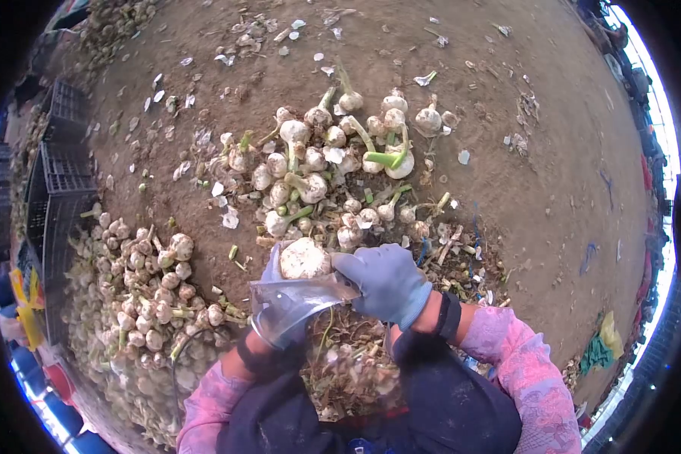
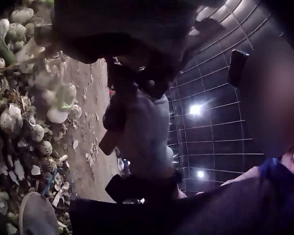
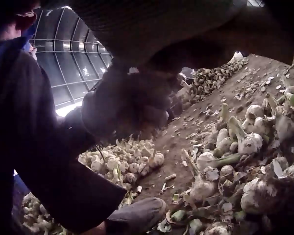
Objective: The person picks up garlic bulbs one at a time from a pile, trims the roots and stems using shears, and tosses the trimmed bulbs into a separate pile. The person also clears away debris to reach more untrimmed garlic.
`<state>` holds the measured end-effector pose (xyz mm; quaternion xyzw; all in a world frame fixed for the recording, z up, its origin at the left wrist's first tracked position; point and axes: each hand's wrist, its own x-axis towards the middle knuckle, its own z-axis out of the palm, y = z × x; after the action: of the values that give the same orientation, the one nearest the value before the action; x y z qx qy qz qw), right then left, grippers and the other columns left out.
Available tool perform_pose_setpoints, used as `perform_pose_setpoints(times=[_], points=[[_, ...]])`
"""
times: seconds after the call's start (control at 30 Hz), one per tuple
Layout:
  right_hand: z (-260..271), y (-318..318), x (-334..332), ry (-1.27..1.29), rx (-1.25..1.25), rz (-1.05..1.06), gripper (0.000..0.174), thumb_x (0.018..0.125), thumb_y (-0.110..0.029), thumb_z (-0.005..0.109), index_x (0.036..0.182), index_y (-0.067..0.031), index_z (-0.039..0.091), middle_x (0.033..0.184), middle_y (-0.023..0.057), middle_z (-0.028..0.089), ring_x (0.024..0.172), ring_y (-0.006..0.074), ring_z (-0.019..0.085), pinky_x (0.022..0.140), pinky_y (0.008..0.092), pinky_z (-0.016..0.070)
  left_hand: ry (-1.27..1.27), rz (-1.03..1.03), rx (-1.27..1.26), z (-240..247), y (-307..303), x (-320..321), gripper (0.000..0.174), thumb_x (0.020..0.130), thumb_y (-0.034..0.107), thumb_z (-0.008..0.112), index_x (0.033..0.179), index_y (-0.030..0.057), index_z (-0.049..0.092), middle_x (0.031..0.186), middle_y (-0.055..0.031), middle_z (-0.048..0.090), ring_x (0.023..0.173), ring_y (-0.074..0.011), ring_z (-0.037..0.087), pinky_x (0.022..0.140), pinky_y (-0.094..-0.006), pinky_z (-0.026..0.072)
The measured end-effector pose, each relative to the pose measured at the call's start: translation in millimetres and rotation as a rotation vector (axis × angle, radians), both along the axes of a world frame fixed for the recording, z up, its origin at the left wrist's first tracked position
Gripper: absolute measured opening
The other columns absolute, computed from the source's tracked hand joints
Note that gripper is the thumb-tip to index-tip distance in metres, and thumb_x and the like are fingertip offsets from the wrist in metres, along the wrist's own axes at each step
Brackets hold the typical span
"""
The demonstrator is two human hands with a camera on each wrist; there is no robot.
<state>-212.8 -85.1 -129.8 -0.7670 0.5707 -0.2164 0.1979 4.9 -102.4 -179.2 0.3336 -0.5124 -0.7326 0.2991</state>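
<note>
the central garlic pile (image 1: 315,188) lies on the bare soil floor (image 1: 537,242) and serves as the reference location. the left hand (image 1: 269,271), gloved, grips a garlic bulb (image 1: 305,259) just on the near side of the pile. the right hand (image 1: 390,284), also gloved, is closed on one end of a broad, shiny blade (image 1: 303,296). the blade extends across the front of the left hand, close below the bulb; contact between blade and bulb cannot be determined. a second garlic heap (image 1: 155,303) is located to the near left of the pile. dark plastic crates (image 1: 68,170) stand farther left. loose skins and stem pieces surround the pile.
</note>
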Motion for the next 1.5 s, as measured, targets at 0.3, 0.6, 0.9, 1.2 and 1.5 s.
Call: perform_pose_setpoints(times=[0.3,0.6,0.9,1.2,1.5], points=[[-60,-18,-54,0.321,0.465,-0.244,0.008,0.089,-0.021,0.06,0.093,-0.0151,0.063,0.074,0.0095,0.068,0.068,0.0302,0.069,0.059,0.0446,0.0528,-0.252,0.111,-0.351,65,-19,-18,0.044,0.076,0.009,0.074,0.116,-0.002,0.059,0.093,-0.0088,0.071,0.084,-0.0208,0.07,0.08,-0.0338,0.0554],[-23,11,6,-1.665,0.995,-0.631,0.025,0.1,-0.021,0.06,0.122,-0.0099,0.065,0.1,0.0043,0.069,0.084,0.0082,0.067,0.069,0.0254,0.0578,-0.429,-0.007,-0.801,26,-19,-38,0.09,0.064,0.038,0.081,0.143,0.008,0.049,0.156,-0.0315,0.023,0.145,-0.0491,0.021,0.121,-0.053,0.0086],[-5,-2,-14,-0.67,0.269,-0.184,0.017,0.088,-0.015,0.072,0.102,-0.0069,0.068,0.084,0.0094,0.067,0.075,0.021,0.067,0.069,0.0324,0.0527,-0.014,0.208,0.443,25,-12,-39,0.03,0.085,0.004,0.071,0.114,-0.0001,0.063,0.097,-0.0092,0.068,0.079,-0.0212,0.066,0.069,-0.0288,0.0532],[-93,-12,-123,0.166,0.312,-0.234,0.016,0.088,-0.016,0.062,0.101,-0.0201,0.07,0.115,0.0103,0.065,0.091,0.0342,0.068,0.076,0.0412,0.0557,0.205,0.835,0.024,82,-35,157,0.041,0.088,0.015,0.065,0.124,-0.0028,0.055,0.116,-0.0188,0.061,0.1,-0.0311,0.062,0.089,-0.042,0.0536],[-101,-87,-109,0.17,0.396,-0.194,0.028,0.089,-0.021,0.066,0.117,-0.0194,0.068,0.146,0.0068,0.05,0.114,0.0275,0.064,0.097,0.0387,0.0533,0.032,0.777,0.314,25,-40,105,0.049,0.098,0.047,0.053,0.123,0.0065,0.062,0.11,-0.0095,0.068,0.101,-0.0255,0.066,0.09,-0.0417,0.0563]])
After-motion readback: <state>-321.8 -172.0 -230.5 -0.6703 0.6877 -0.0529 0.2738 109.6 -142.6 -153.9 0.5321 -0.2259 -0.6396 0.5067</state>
